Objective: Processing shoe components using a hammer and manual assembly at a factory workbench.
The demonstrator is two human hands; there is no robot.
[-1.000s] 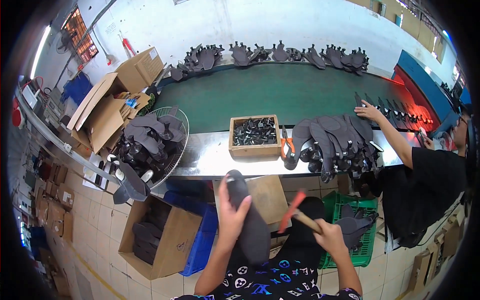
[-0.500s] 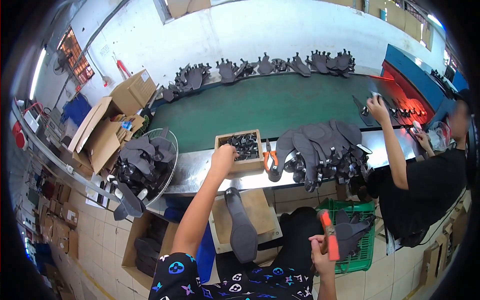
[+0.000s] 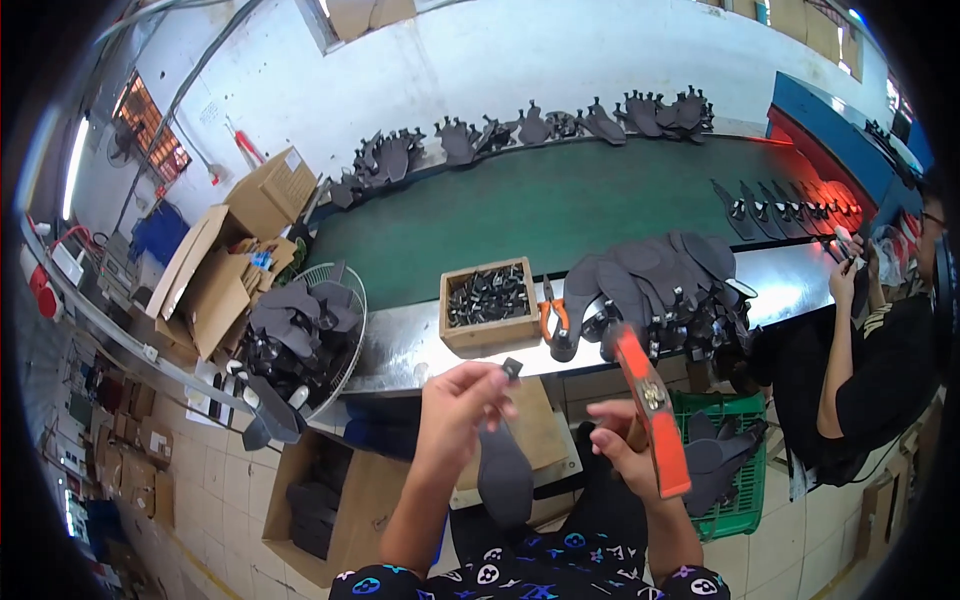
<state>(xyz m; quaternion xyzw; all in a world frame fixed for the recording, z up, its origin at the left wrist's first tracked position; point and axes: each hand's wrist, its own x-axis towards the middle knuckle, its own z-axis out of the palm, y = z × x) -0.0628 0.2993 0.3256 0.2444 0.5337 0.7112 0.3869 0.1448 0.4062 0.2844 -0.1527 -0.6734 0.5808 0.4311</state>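
Black fitting [image 3: 512,368] in pinched left grip [image 3: 460,405], orange hammer [image 3: 653,410] in clasped right grip [image 3: 630,455] before green crate [image 3: 748,485], wooden box [image 3: 490,332] beyond

1 fan [image 3: 122,141] | 1 orange-barred window [image 3: 160,130] | lit tube light [image 3: 75,168]

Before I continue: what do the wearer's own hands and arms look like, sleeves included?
The left hand and right hand are gloveless, with no watch visible. Forearms are uncovered. Black sleeves carry scattered blue, white and purple flower-like motifs.
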